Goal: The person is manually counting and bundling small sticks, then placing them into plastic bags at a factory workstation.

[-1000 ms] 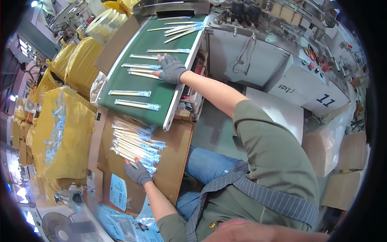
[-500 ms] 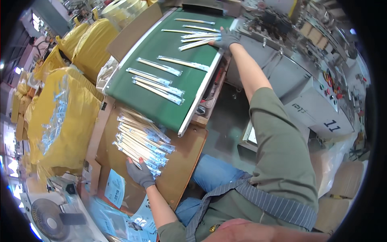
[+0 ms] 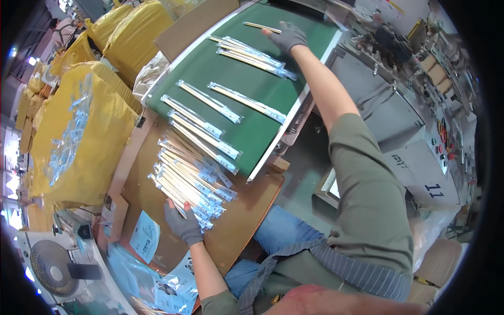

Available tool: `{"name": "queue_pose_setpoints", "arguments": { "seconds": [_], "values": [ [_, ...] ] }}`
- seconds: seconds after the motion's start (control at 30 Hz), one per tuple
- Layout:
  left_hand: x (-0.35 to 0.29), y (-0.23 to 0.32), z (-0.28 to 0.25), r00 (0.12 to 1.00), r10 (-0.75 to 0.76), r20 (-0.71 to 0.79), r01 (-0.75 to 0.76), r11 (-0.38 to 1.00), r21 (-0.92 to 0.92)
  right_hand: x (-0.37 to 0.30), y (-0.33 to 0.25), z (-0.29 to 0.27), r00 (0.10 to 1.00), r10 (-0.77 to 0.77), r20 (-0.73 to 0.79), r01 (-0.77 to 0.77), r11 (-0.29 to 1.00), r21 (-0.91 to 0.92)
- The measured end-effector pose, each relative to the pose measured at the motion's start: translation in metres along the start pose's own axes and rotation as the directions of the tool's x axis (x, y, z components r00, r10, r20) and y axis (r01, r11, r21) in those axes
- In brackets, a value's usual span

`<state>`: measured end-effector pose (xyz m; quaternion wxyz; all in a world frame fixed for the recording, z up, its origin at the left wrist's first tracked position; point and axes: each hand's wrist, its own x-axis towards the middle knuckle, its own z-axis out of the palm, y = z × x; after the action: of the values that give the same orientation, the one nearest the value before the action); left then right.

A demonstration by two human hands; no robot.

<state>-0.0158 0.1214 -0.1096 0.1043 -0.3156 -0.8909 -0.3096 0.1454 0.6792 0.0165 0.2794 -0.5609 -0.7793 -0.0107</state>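
Thin pairs of wrapped chopsticks in clear sleeves with blue ends lie on a green conveyor belt. Gloved with bare fingertips, my right hand reaches to the far end of the belt, thumb and fingers apart at the end of a single chopstick pack. Just nearer lies a bunch of chopstick packs; several more are spread toward the near end. On the brown table below the belt is a loose pile of chopstick packs. My left hand, also gloved, rests against the pile's near side with its fingers apart.
Big yellow sacks stand on the left, one with blue-ended wrappers showing. Blue printed bags lie at the table's lower left, beside a small fan. A grey machine cabinet with buttons stands to the right.
My right hand has moved off the bunch of packs to the single pack farther up. The packs on the belt have shifted nearer, the closest now reaching over the pile. My left hand stays put.
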Motion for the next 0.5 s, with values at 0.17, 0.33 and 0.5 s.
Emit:
{"name": "queue_pose_setpoints", "arguments": {
  "seconds": [0.17,0.33,0.5],
  "values": [
    [0.001,-0.003,0.001,0.998,0.058,-0.023,-0.057,0.998,0.022,-0.019,-0.018,-0.005,0.889,-0.255,0.380,0.196,0.963,0.186],
    [-0.003,-0.011,0.000,0.999,0.052,-0.013,-0.052,0.999,0.000,-0.136,-0.113,-0.049,0.630,-0.680,0.375,0.418,0.704,0.574],
    [-0.001,-0.019,0.004,0.996,0.080,-0.035,-0.082,0.996,-0.047,-0.246,-0.179,-0.036,0.655,-0.742,0.141,0.570,0.609,0.552]
  ]
}}
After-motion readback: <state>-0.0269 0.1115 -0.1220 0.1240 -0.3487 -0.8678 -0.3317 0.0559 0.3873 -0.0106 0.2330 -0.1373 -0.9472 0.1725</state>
